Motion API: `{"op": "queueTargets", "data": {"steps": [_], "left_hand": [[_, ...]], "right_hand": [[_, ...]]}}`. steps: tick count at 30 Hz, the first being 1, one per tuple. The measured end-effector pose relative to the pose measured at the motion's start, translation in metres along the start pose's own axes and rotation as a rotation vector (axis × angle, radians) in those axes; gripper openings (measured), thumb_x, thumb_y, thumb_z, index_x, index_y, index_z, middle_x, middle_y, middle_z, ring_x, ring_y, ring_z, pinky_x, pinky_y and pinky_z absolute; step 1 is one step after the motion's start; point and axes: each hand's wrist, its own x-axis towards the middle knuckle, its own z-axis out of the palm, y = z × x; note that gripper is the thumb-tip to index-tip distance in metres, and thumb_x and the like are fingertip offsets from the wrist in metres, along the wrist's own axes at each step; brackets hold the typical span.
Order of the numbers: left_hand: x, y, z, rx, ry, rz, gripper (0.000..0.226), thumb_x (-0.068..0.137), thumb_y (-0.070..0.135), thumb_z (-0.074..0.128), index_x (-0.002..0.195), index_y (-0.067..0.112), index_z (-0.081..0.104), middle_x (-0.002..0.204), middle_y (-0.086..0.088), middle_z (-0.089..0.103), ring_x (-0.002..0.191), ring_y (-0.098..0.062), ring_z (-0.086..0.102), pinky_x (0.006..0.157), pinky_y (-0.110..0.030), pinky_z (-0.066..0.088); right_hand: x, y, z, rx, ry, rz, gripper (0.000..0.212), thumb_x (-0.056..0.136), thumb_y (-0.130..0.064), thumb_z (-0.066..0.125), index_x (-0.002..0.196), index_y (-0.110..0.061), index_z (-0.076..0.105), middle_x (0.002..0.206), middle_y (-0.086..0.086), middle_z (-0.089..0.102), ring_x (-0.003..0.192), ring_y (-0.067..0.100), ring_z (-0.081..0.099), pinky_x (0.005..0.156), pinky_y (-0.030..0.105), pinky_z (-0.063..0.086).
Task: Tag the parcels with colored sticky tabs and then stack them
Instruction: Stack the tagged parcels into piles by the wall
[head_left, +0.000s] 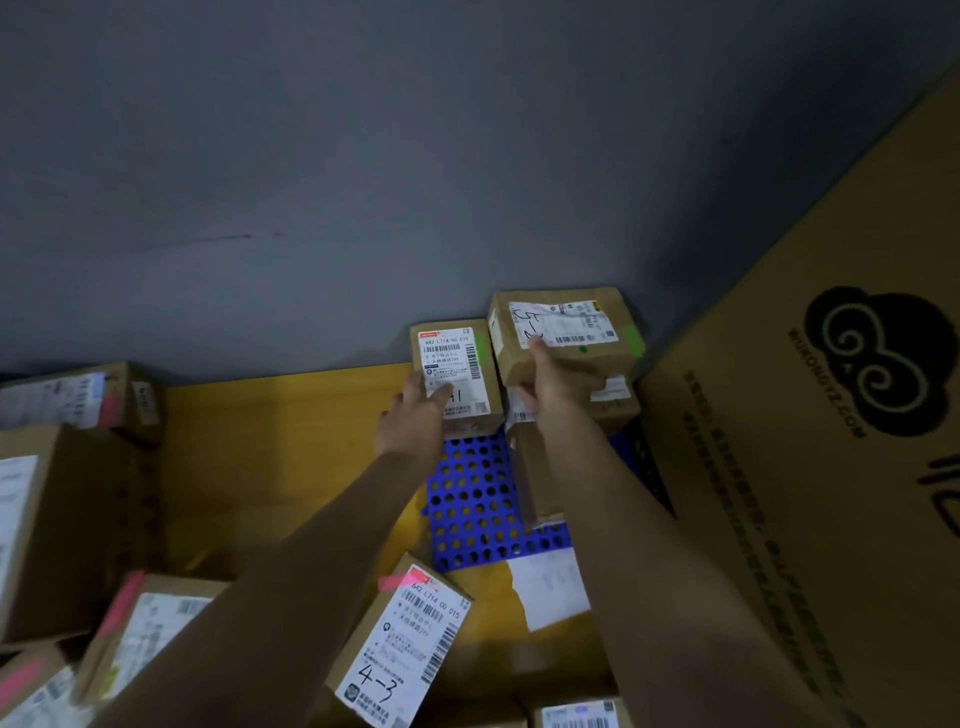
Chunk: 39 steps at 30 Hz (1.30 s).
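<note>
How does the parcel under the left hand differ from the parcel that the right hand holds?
The left-hand parcel is narrower and sits lower; the right-hand parcel is wider and lies on top of other boxes. The left hand rests on the first; the right hand grips the second at its near edge. Both are brown cardboard with white labels and green tabs.

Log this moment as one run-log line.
stage: stacking | left hand: touches green-tabbed parcel | right hand: grips top parcel of right stack, green tab | base: blue mat
</note>
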Motion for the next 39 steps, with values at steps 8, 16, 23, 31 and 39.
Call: {"op": "queueTargets", "data": {"steps": [8,16,23,31,39], "left_hand": [[-0.002,-0.001,0.001,0.048,-0.003,0.003,0.068,0.09,0.006,0.056,0.147,0.028,0.026,0.147,-0.013,0.021,0.126,-0.032,0.039,0.091,-0.038,0.046],[-0.044,0.017,0.0,-0.011,-0.051,0.108,0.067,0.099,0.022,0.043,0.152,0.029,0.004,0.157,-0.015,-0.006,0.141,-0.039,0.011,0.106,-0.047,0.031],[-0.163,0.053,0.052,-0.026,-0.136,0.358,0.053,0.095,0.033,0.048,0.146,0.026,0.033,0.151,-0.009,0.022,0.134,-0.031,0.022,0.108,-0.041,0.02],[-0.214,0.076,0.083,-0.019,-0.37,0.462,0.042,0.097,0.034,0.044,0.138,0.022,0.044,0.138,-0.005,0.047,0.127,-0.026,0.043,0.103,-0.039,0.034],[-0.221,0.085,0.089,-0.033,-0.462,0.447,0.042,0.098,0.036,0.043,0.139,0.023,0.042,0.138,-0.004,0.046,0.125,-0.025,0.044,0.101,-0.038,0.037]], "right_hand": [[0.011,0.002,-0.006,-0.178,-0.014,-0.063,0.098,0.075,-0.063,0.067,0.145,-0.015,0.019,0.126,0.008,0.052,0.101,0.024,0.06,0.074,0.034,0.057],[-0.06,0.028,-0.125,-0.697,-0.414,-0.354,0.019,0.096,-0.017,0.057,0.115,-0.017,0.057,0.084,-0.01,0.055,0.076,0.002,0.054,0.061,0.01,0.043],[-0.127,0.108,-0.285,-1.35,-0.108,-0.633,0.062,0.079,-0.038,0.072,0.132,-0.01,0.054,0.133,0.015,0.049,0.119,0.038,0.045,0.1,0.038,0.033],[-0.147,0.163,-0.348,-1.575,0.182,-0.294,0.125,0.058,-0.07,0.074,0.153,-0.02,0.009,0.145,0.029,0.028,0.131,0.046,0.034,0.105,0.054,0.033],[-0.147,0.168,-0.354,-1.459,0.119,-0.231,0.127,0.061,-0.061,0.073,0.151,-0.032,-0.013,0.147,0.024,0.013,0.134,0.043,0.019,0.111,0.052,0.021]]}}
